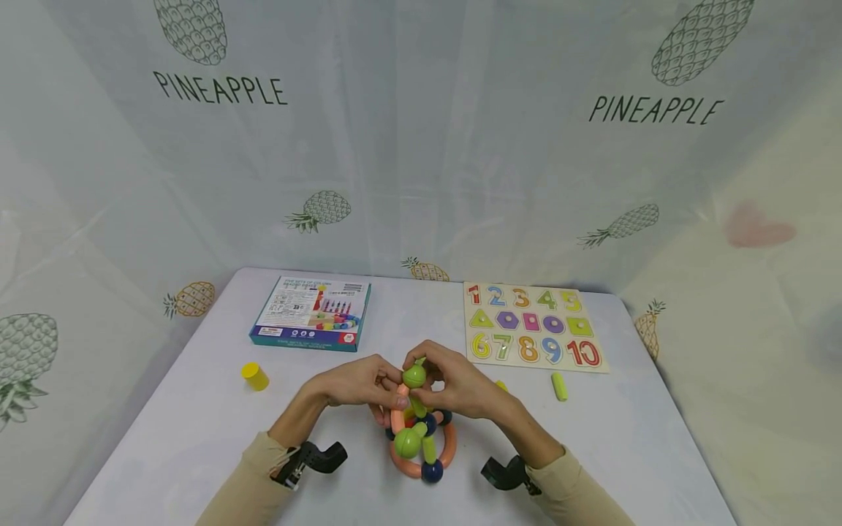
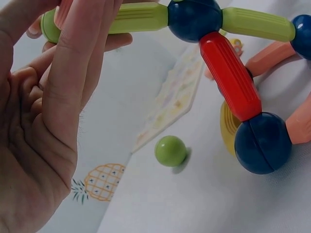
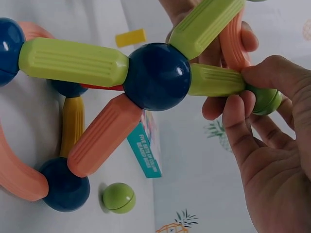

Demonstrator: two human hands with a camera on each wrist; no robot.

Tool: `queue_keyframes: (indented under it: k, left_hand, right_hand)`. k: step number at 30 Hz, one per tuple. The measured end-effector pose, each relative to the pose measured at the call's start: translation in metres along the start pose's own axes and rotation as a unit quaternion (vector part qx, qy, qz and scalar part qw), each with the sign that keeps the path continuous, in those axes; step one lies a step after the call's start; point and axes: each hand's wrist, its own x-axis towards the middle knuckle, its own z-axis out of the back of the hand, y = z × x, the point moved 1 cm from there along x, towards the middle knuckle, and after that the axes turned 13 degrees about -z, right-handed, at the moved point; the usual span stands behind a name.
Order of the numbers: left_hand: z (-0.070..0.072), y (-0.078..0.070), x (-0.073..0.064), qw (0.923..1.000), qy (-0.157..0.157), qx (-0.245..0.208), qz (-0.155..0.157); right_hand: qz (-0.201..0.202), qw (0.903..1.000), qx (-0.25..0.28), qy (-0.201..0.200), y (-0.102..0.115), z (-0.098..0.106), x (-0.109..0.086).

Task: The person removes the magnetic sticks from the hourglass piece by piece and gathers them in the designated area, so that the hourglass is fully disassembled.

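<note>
A building toy of balls and ribbed rods stands on the table, with a dark blue ball (image 3: 158, 75) joining several rods. From that ball a light green rod (image 3: 214, 80) runs up to a green ball (image 1: 414, 376) at the top. My right hand (image 1: 460, 380) pinches this green ball between thumb and fingers, close to the rod's end. Opposite it, my left hand (image 1: 358, 381) grips a curved orange rod (image 3: 234, 43) that meets the green ball. Below, curved orange rods (image 1: 450, 446) and blue balls form a ring. In the left wrist view a red rod (image 2: 231, 75) slants down to another blue ball (image 2: 263, 143).
Behind the toy lie a flat toy box (image 1: 312, 313) at left and a number puzzle board (image 1: 536, 325) at right. A yellow cylinder (image 1: 254, 376) sits at left, a light green rod (image 1: 559, 386) at right. One loose green ball (image 2: 170, 151) rests on the table.
</note>
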Motion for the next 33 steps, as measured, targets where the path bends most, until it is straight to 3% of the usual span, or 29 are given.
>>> queue_keyframes:
  k: [12, 20, 27, 33]
  left_hand:
    - [0.0, -0.004, -0.001, 0.9999, -0.006, 0.012, 0.01]
    - [0.0, -0.005, -0.001, 0.9997, -0.008, 0.005, 0.024]
    - [-0.001, -0.006, -0.001, 0.9989, -0.018, 0.022, 0.038]
    - [-0.002, -0.005, -0.001, 0.999, -0.015, 0.015, 0.04]
  right_hand:
    - [-0.031, 0.9993, 0.003, -0.018, 0.0, 0.005, -0.001]
    - [-0.043, 0.9946, -0.044, -0.084, -0.011, 0.018, 0.0]
    - [-0.093, 0.9805, -0.106, -0.137, -0.038, 0.034, 0.004]
    - [-0.186, 0.9604, -0.174, -0.113, -0.066, 0.036, 0.009]
